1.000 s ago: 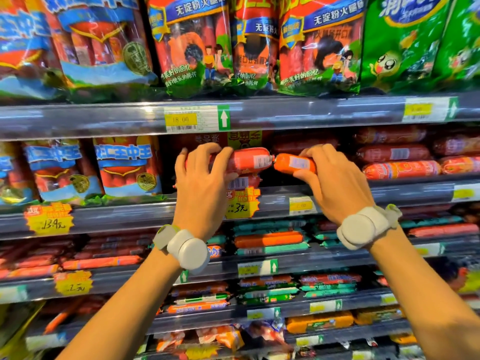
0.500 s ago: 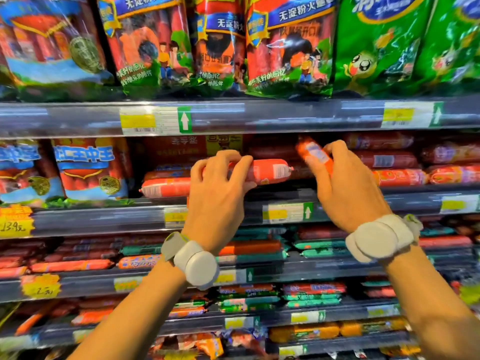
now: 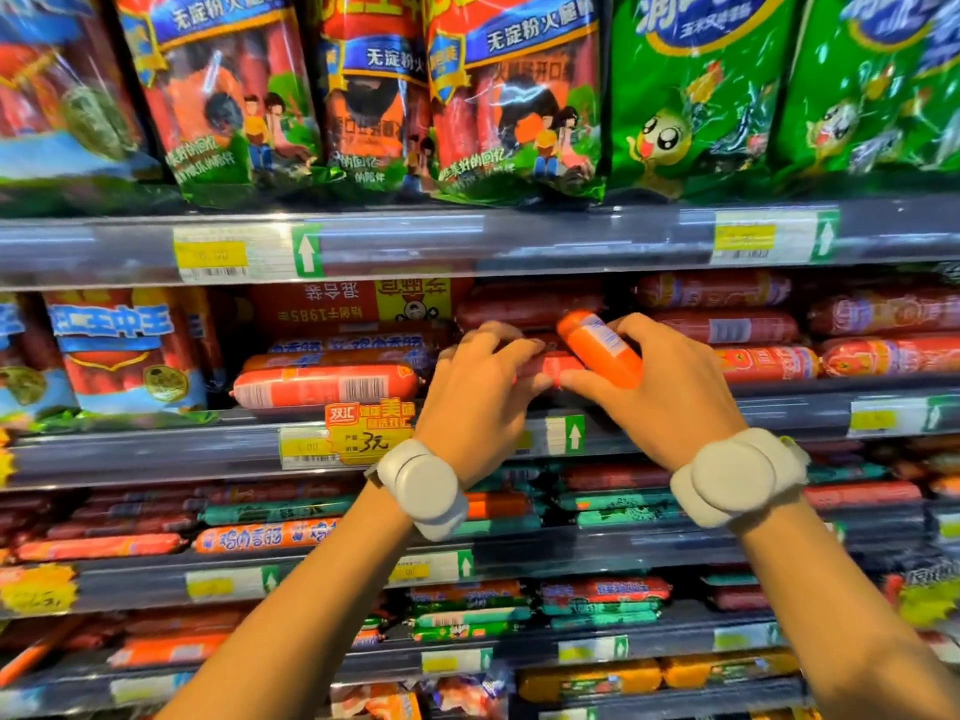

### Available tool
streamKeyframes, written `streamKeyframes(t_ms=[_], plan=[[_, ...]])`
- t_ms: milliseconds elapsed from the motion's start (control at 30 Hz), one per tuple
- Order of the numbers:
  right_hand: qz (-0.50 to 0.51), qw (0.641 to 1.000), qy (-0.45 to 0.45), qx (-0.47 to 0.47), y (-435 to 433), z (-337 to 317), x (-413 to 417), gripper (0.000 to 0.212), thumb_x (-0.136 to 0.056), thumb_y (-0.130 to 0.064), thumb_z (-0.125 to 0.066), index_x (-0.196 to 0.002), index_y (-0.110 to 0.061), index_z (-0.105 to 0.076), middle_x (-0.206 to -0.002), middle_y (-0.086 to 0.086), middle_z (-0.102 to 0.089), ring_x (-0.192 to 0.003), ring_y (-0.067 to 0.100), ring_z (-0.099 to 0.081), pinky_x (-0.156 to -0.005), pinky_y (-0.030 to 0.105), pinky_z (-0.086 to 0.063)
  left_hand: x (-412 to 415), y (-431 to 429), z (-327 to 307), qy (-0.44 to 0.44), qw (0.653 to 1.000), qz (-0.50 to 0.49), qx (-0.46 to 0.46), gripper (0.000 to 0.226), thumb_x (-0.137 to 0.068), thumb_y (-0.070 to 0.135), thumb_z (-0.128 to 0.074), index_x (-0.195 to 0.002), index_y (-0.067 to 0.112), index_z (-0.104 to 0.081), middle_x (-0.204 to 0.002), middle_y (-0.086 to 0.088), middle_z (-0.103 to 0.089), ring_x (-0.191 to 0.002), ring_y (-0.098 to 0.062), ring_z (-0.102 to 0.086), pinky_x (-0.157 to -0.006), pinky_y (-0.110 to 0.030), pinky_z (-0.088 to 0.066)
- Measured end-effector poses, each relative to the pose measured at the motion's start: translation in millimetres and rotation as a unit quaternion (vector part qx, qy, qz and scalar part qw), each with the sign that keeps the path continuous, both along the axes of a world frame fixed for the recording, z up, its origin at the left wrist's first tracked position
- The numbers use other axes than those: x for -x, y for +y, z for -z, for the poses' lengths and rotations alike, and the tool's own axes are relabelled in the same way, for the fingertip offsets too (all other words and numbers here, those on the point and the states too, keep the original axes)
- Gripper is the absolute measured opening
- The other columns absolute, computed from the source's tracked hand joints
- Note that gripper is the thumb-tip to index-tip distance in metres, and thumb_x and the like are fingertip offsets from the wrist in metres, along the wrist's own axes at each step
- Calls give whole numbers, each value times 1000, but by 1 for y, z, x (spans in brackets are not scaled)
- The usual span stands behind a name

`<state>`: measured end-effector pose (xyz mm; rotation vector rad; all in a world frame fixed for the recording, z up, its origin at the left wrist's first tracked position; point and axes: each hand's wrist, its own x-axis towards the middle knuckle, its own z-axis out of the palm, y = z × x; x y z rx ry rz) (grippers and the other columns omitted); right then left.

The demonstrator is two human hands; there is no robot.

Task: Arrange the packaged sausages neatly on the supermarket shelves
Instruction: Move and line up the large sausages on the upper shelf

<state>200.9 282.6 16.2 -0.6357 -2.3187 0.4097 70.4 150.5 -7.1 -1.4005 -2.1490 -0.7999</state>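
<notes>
Supermarket sausage aisle, shelves crammed top to bottom, with big red and green sausage bags [image 3: 509, 96] up top. On the second shelf [image 3: 675, 407], the right hand [image 3: 665, 387] is wrapped around a short orange sausage [image 3: 600, 348], tilted up and to the left, in front of the stacked red ones. The left hand [image 3: 478, 392] is curled over a red sausage [image 3: 550, 366] lying flat there, fingertips on it. A barcoded sausage [image 3: 324, 387] sits just left, above a yellow price tag [image 3: 369, 426].
</notes>
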Motion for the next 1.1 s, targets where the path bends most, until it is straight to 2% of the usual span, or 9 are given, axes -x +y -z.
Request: streamKeyframes(t_ms=[67, 200, 300, 500, 633, 733, 900, 1000, 1100], plan=[[-4, 1000, 10, 10, 0, 2, 2, 54, -71, -69, -68, -103, -26, -58, -91, 0, -66, -80, 24, -61, -72, 41, -52, 4, -7, 1, -20, 1000, 2, -21, 39, -96, 39, -56, -128, 16, -59, -122, -4, -54, -115, -23, -51, -95, -45, -46], [3, 1000, 12, 21, 0, 4, 1, 51, -73, -67, -69, -101, -26, -57, -88, -1, -65, -77, 24, -61, -71, 43, -54, 5, -26, 3, -29, 996, -69, -45, 45, -95, 46, -55, -124, 12, -56, -121, -5, -51, -111, -23, -51, -93, -32, -46], [13, 1000, 6, 19, 1, 4, 3, 52, -73, -68, -67, -102, -26, -55, -90, 0, -66, -79, 27, -61, -71, 45, -54, 3, -29, 2, -21, 995, -93, -29, 46, -94, 49, -54, -121, 12, -56, -115, -6, -52, -104, -24, -52, -88, -31, -46], [47, 999, 9, 21, 8, 4, -4, 48, -74, -65, -68, -99, -27, -53, -88, 2, -66, -76, 30, -62, -66, 46, -55, 1, -24, 0, -37, 997, -46, -42, 39, -95, 41, -58, -121, 13, -59, -110, 0, -53, -96, -16, -54, -84, -26, -46], [63, 998, 9, 23, 7, 4, -7, 44, -76, -60, -70, -97, -26, -52, -85, 1, -62, -74, 29, -58, -64, 41, -52, 1, -19, 3, -29, 999, -29, -34, 39, -96, 37, -58, -125, 10, -59, -114, -3, -55, -103, -19, -55, -87, -26, -47], [69, 997, 18, 20, 3, 7, -6, 43, -78, -58, -71, -99, -25, -52, -90, 3, -60, -77, 29, -56, -63, 38, -47, 2, -24, 2, -33, 999, -13, -33, 39, -97, 36, -58, -126, 11, -58, -117, -1, -55, -105, -15, -54, -88, -18, -42], [41, 997, 56, 21, -11, 7, -6, 49, -81, -60, -66, -113, -26, -52, -102, 4, -53, -83, 26, -52, -68, 37, -43, 8, -48, -7, 3, 998, 13, -53, 35, -96, 32, -60, -123, 10, -59, -119, -1, -54, -111, -14, -52, -95, -22, -44], [-7, 997, 47, 52, -21, 4, -3, 48, -82, -63, -62, -113, -28, -52, -98, -1, -52, -83, 23, -53, -70, 35, -41, 25, -71, -9, 28, 999, -18, -33, 44, -93, 44, -61, -125, 14, -58, -121, -3, -54, -116, -20, -48, -99, -26, -39], [-54, 996, 7, 64, -29, 4, 2, 37, -91, -56, -53, -113, -26, -50, -96, -2, -47, -79, 19, -51, -68, 33, -36, 48, -96, -7, 36, 996, -77, 13, 57, -88, 62, -55, -127, 20, -56, -121, -3, -55, -111, -25, -51, -96, -39, -42]])
